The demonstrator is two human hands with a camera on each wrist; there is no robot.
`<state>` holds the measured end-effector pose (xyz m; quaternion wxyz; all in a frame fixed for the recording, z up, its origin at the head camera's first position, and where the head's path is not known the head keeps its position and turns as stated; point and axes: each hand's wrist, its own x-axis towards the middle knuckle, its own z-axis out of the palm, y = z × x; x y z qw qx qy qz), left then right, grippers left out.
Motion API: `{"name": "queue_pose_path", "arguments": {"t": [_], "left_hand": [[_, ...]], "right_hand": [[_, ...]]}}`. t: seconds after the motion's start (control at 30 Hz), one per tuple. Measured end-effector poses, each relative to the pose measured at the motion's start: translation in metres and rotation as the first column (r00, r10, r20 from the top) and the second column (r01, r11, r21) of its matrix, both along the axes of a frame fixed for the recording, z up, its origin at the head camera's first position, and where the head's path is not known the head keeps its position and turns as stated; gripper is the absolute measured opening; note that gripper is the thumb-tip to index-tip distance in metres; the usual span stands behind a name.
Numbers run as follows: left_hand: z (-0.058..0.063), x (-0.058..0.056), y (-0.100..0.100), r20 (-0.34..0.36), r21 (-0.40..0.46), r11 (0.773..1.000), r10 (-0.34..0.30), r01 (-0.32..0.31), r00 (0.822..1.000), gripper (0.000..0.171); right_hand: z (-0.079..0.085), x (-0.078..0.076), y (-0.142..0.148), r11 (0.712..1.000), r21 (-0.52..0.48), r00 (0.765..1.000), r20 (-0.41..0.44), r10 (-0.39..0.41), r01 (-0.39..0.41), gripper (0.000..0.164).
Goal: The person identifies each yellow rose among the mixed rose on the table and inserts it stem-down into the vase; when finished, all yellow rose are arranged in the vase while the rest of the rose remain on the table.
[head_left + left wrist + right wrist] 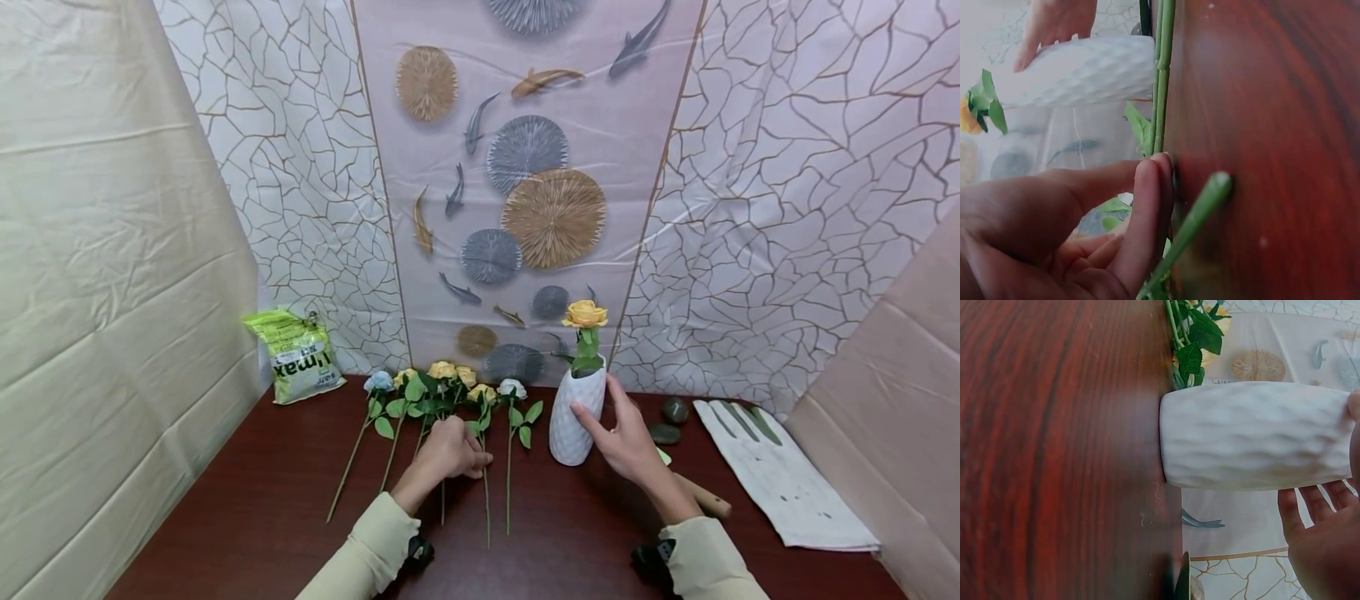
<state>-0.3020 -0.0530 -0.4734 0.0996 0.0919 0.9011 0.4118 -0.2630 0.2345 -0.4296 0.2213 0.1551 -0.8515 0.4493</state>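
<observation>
My left hand [448, 450] reaches over a row of artificial roses lying on the table. Its thumb and fingertips pinch the green stem [1161, 94] of a yellow rose [482, 394], seen close up in the left wrist view. A white textured vase [573, 429] stands upright to the right of the row, one yellow rose [585, 314] sticking out of its mouth. Around the vase's upper part my right hand [628, 437] keeps a grip, thumb on the near side and fingers on the far right side. The vase's base meets the tabletop in the right wrist view.
A blue rose [379, 382] lies at the row's left end, a white rose [512, 388] at its right. Far left stands a green-and-white bag [303, 367]. Beyond my right hand are dark stones [675, 410], a wooden handle [703, 497] and a flat white cloth item [787, 479].
</observation>
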Motion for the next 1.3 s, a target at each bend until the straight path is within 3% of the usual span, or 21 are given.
{"name": "queue_pose_path", "arguments": {"t": [0.2, 0.37, 0.47, 0.6, 0.7, 0.83, 0.97, 1.1, 1.2, 1.3], "left_hand": [[0.004, -0.002, -0.012, 0.013, 0.147, 0.988, -0.047, 0.045, 0.999, 0.011], [0.011, -0.005, -0.014, 0.03, 0.32, 0.945, -0.082, 0.068, 0.996, 0.011], [0.018, -0.006, -0.011, -0.033, 0.358, 0.93, -0.083, 0.09, 0.996, 0.012], [0.031, -0.006, -0.005, -0.185, 0.36, 0.927, -0.041, 0.106, 0.982, 0.013], [0.041, -0.006, 0.0, -0.303, 0.366, 0.924, 0.01, 0.107, 0.953, 0.015], [0.056, -0.006, 0.008, -0.415, 0.444, 0.888, 0.09, 0.115, 0.905, 0.021], [0.077, -0.006, 0.02, -0.493, 0.575, 0.803, 0.186, 0.157, 0.85, 0.025], [0.107, 0.001, 0.034, -0.544, 0.65, 0.735, 0.272, 0.193, 0.794, 0.027], [0.13, 0.008, 0.044, -0.565, 0.683, 0.697, 0.314, 0.218, 0.763, 0.029], [0.148, 0.011, 0.055, -0.573, 0.723, 0.64, 0.346, 0.26, 0.743, 0.027]], "right_hand": [[0.002, 0.0, -0.001, 1.0, 0.008, 1.0, -0.012, -0.006, 0.006, 0.065], [0.002, -0.001, -0.002, 1.0, 0.007, 1.0, -0.009, -0.004, 0.004, 0.065], [0.001, -0.001, -0.001, 1.0, 0.01, 1.0, -0.004, -0.003, 0.003, 0.066], [0.0, 0.0, 0.0, 1.0, 0.007, 1.0, 0.002, -0.008, 0.008, 0.067], [0.0, 0.0, 0.0, 1.0, 0.006, 1.0, 0.007, -0.01, 0.01, 0.067], [-0.001, 0.0, 0.0, 1.0, 0.007, 1.0, 0.018, -0.006, 0.006, 0.067], [-0.001, 0.001, -0.001, 1.0, 0.003, 1.0, 0.026, -0.005, 0.005, 0.068], [0.0, 0.001, -0.001, 1.0, 0.0, 1.0, 0.028, -0.003, 0.003, 0.068], [0.0, 0.001, -0.001, 1.0, -0.002, 1.0, 0.026, -0.001, 0.001, 0.068], [0.0, 0.0, -0.001, 1.0, -0.001, 1.0, 0.023, -0.002, 0.002, 0.067]]}}
